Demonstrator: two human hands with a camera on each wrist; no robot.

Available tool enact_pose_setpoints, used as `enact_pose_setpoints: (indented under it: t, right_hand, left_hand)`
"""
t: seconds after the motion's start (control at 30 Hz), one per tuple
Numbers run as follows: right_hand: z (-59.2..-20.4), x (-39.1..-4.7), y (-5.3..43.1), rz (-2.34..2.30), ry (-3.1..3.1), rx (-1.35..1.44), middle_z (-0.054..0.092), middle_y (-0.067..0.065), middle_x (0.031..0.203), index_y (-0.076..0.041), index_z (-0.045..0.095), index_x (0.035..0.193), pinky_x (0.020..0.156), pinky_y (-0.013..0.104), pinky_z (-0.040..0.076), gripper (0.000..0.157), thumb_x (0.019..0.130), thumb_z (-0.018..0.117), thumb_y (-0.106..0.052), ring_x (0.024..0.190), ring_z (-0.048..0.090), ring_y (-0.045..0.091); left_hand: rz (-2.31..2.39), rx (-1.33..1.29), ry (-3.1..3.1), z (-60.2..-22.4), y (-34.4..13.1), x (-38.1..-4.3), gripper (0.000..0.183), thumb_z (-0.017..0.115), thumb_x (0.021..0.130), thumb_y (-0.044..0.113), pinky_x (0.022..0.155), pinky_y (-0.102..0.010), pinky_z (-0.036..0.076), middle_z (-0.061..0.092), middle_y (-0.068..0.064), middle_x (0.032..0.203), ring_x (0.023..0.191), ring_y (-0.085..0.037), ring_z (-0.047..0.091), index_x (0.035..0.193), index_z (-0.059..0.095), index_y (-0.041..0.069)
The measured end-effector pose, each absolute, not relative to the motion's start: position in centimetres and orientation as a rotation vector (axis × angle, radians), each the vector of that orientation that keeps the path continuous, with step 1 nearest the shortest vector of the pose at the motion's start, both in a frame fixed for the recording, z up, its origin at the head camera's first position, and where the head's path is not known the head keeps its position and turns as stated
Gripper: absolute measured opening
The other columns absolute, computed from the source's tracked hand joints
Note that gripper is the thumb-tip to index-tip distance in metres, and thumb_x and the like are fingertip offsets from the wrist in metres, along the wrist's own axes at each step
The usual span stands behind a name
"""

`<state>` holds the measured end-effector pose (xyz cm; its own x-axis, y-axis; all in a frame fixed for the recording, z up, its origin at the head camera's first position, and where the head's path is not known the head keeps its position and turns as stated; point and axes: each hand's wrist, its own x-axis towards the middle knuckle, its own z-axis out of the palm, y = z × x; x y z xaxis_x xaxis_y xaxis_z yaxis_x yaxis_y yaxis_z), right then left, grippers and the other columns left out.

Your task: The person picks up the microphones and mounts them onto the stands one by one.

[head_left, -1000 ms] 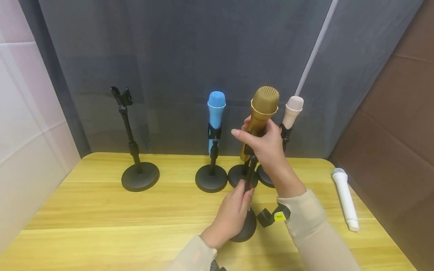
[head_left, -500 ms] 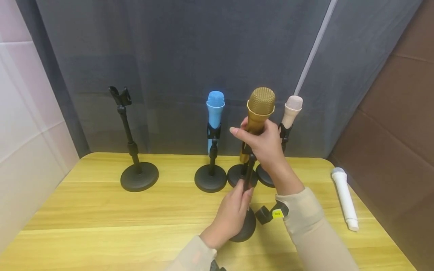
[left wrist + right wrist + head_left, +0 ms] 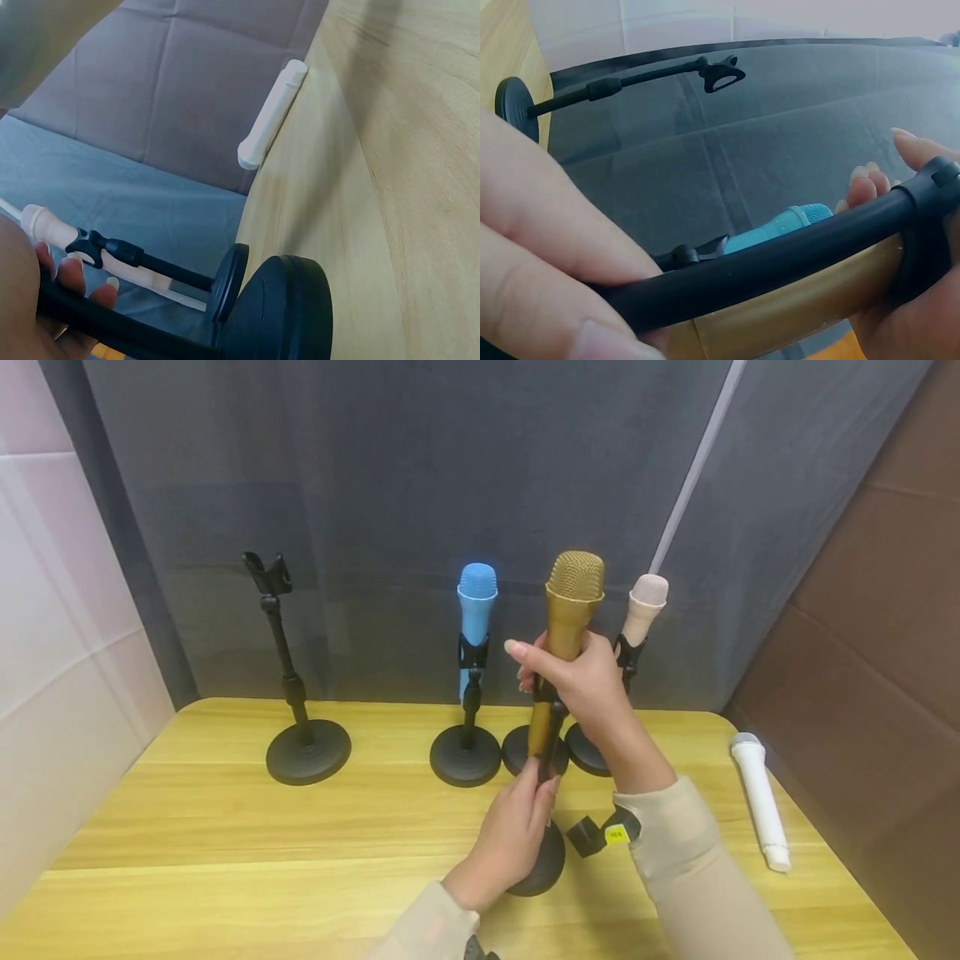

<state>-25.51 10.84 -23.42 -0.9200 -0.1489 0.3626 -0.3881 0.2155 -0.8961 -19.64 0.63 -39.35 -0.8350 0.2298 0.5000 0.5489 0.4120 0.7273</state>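
In the head view my right hand [image 3: 596, 693] grips a gold microphone [image 3: 567, 620] at the clip of a black desk microphone stand [image 3: 542, 868]. Its thumb points left, across the microphone's front. My left hand [image 3: 504, 839] holds the same stand by its pole, just above the round base. The microphone leans slightly, mesh head up, its lower end close to my left fingers. In the left wrist view, curled fingers [image 3: 73, 276] wrap the black pole [image 3: 127, 326]. The right wrist view shows the gold body [image 3: 802, 304] running alongside the pole; the clip is partly covered by my right hand.
A blue microphone [image 3: 476, 614] and a pale pink microphone [image 3: 641, 618] sit in stands behind. Between them another base [image 3: 517, 750] shows, its top hidden. At left is a stand with a bare clip [image 3: 268, 575]. A white microphone [image 3: 761, 802] lies at the table's right edge.
The gold microphone has become more upright, and its lower end has slid down toward my left hand. Its head has shifted slightly left. My left hand has stayed on the pole.
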Motion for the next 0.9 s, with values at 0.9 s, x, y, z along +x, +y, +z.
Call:
enact_pose_setpoints:
  t: [0.9]
  right_hand:
    - [-24.5,-24.7,11.9,1.84,-2.284,0.488,0.071,0.004,0.093,-0.009,0.059,0.116,0.09,0.038,0.059,0.032,0.098,0.065,-0.035,0.087,0.072,0.017]
  left_hand:
    - [-1.591,-0.737,-2.41,-40.0,-0.3,-20.0,0.027,0.04,0.11,0.036,0.069,-0.022,0.051,0.061,0.004,0.074,0.071,-0.016,0.065,0.102,0.056,0.016]
